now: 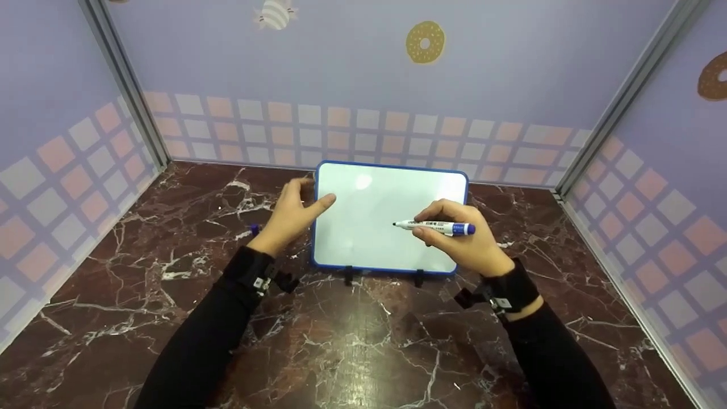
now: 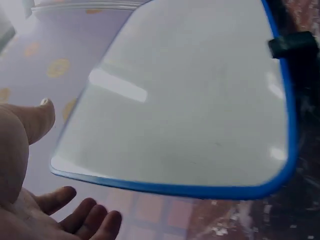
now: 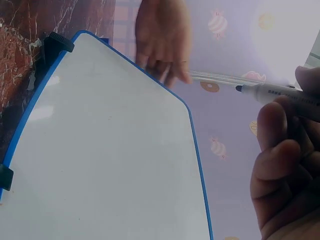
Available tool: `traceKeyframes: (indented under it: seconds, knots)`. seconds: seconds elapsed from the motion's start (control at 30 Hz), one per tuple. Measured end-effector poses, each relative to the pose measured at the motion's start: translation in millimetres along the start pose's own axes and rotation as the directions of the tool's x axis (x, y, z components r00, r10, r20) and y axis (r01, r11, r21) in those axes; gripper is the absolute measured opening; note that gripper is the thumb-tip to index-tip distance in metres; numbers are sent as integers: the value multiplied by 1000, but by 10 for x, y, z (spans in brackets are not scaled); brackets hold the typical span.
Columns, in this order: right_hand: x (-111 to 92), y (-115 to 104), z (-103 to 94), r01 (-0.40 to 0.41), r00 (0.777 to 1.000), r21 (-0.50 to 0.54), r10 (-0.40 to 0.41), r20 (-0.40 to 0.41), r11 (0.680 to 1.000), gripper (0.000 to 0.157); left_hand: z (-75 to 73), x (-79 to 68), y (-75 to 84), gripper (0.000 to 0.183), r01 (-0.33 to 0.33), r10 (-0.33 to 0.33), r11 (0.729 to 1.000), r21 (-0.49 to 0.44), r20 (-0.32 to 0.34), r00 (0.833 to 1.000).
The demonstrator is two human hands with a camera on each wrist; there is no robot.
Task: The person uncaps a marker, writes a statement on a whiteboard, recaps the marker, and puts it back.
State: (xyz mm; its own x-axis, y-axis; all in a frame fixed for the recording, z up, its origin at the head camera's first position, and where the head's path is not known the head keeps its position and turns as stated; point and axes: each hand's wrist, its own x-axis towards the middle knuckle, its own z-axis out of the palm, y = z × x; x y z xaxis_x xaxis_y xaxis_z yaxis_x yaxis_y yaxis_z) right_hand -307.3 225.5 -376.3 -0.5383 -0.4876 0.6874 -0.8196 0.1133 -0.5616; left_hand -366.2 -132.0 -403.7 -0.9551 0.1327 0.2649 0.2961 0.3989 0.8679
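Observation:
A small whiteboard [image 1: 369, 221] with a blue frame stands on two black feet [image 1: 419, 277], its white face bare apart from faint specks. My right hand [image 1: 468, 241] pinches a whiteboard marker [image 1: 431, 227] with a white barrel and blue end. The marker's dark tip is uncovered and points left in front of the board. At the board's left edge is my left hand [image 1: 289, 218], thumb and fingers spread apart. In the left wrist view, its fingers [image 2: 85, 215] sit beside the blue rim, with a gap showing between them and the board.
A small blue-purple piece [image 1: 254, 229], perhaps the marker's cap, lies by my left wrist on the dark red marbled table [image 1: 352, 352]. Behind the board rises a lilac panel [image 1: 352, 68] with checks and sweets; similar panels stand at both sides.

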Motion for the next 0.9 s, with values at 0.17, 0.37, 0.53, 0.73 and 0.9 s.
traceKeyframes:
  seconds: [0.17,0.37,0.53,0.73,0.9]
  knots:
    - [7,2,-5,10,1000,-2,-10,2,1000,24,33,8,-158,91,130,-112,987,-92,172,979]
    - [11,-7,-17,2,1000,-7,-2,6,1000,25,90,10,-223,70,172,-102,949,-263,262,960]
    - [13,-15,-12,-7,1000,-1,7,9,1000,25,135,19,-266,57,205,-104,901,-381,271,957]
    - [22,-17,6,-18,1000,7,18,17,1000,23,143,-1,-295,46,232,-115,863,-449,274,955]
    - [2,-2,-1,-16,1000,-2,16,16,1000,23,173,-7,-305,42,259,-126,833,-489,288,949]
